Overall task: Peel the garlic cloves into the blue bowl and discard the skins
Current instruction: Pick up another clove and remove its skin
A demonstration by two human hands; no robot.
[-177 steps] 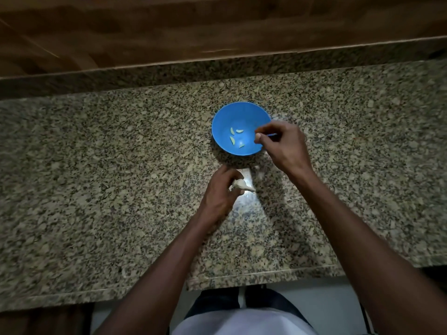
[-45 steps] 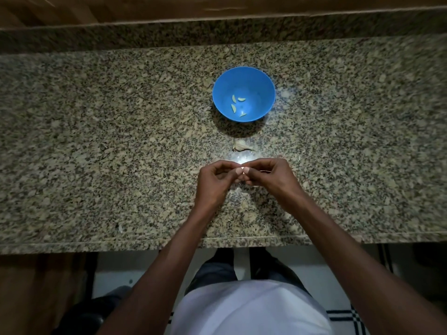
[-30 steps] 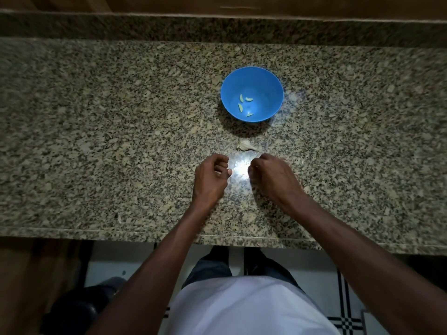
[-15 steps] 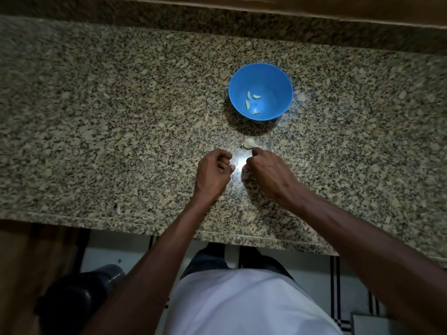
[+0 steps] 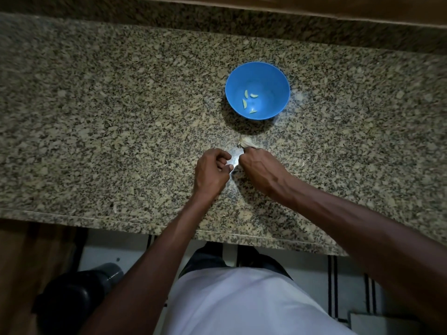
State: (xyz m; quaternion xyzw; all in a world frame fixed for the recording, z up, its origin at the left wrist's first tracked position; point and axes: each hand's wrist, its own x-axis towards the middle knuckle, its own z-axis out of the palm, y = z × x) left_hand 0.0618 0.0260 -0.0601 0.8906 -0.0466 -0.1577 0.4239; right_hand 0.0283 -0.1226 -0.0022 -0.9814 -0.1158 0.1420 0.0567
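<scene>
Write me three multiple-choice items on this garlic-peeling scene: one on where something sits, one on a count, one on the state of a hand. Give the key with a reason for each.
1. Where does the garlic piece lie?
A. Inside the blue bowl
B. On the counter between the bowl and the hands
C. On the floor

2. How many peeled cloves are in the blue bowl?
A. None
B. Four
C. Nine

3. What is the right hand doing?
A. Reaching its fingers to the garlic piece
B. Lifting the bowl
C. Lying flat, palm up, far from the garlic

Key:
1 B, it rests on the granite counter just near the bowl's shadow.
2 B, four pale slivers show on the blue bottom.
3 A, its fingertips meet the near edge of the garlic; whether they grip it cannot be told.
</scene>
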